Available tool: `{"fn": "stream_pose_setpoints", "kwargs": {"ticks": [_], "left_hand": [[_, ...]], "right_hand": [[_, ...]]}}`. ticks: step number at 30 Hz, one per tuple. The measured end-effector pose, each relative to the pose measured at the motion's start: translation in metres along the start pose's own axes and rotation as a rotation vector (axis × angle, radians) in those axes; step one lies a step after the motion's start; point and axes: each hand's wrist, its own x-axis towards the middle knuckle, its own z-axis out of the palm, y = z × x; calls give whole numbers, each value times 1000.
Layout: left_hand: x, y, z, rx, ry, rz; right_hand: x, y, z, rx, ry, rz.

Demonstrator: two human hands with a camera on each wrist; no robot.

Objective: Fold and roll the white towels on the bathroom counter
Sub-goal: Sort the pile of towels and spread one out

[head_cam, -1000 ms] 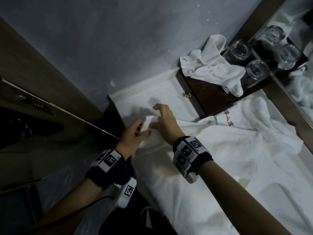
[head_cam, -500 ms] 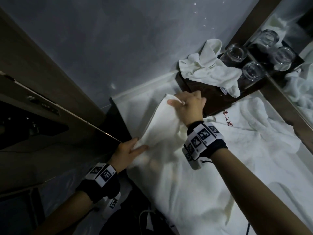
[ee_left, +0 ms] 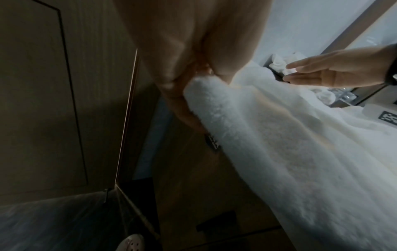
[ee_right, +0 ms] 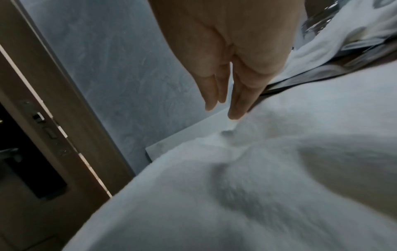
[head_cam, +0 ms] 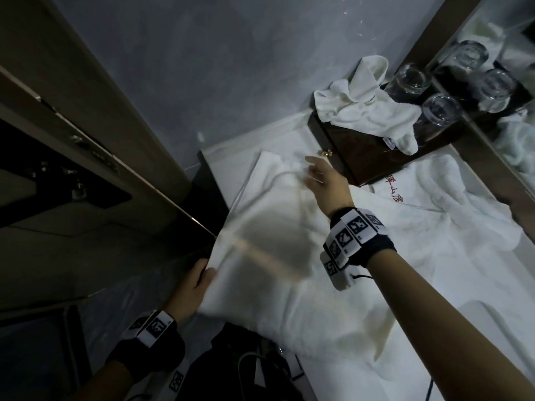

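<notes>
A large white towel (head_cam: 272,227) lies spread over the white counter (head_cam: 220,151), its near left edge hanging off the front. My left hand (head_cam: 197,282) pinches that near edge (ee_left: 199,90) by the counter's corner. My right hand (head_cam: 324,178) hovers flat, fingers (ee_right: 238,105) straight, just above the towel's far end and holds nothing. More white towelling with red characters (head_cam: 393,192) lies to the right. A crumpled small towel (head_cam: 367,108) sits on the dark wooden box (head_cam: 356,157).
Two upturned glasses (head_cam: 440,111) stand on the box beside a mirror (head_cam: 506,82) at the right. A grey wall (head_cam: 231,68) backs the counter. A wooden door (head_cam: 72,117) with a lock plate stands at the left. A dark bag (head_cam: 237,369) lies below the counter.
My right hand carried the towel's corner away to the far end, laid it flat and let go. My left hand drew back toward me with the near edge, stretching the towel out.
</notes>
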Motion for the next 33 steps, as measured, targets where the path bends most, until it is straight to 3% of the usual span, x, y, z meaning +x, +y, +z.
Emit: {"fn": "stream_pose_setpoints", "kwargs": {"ticks": [6, 10, 14, 17, 20, 25, 29, 33], "left_hand": [[-26, 3, 16, -170, -52, -23], [-41, -1, 29, -173, 42, 74], [-51, -5, 38, -113, 188, 35], [-56, -7, 43, -13, 250, 43], [-62, -9, 47, -64, 289, 35], [-76, -2, 60, -379, 287, 13], [-83, 3, 67, -521, 309, 20], [-86, 10, 57, -614, 419, 84]], "right_hand": [[-56, 40, -13, -42, 12, 1], [-105, 72, -28, -81, 92, -6], [-158, 108, -48, -135, 217, -5], [-193, 128, -57, -158, 356, 63], [-220, 141, -54, -278, 454, 219], [-247, 154, -43, -280, 49, 425], [-253, 152, -46, -187, 21, 541], [-260, 150, -65, -80, -152, 598]]}}
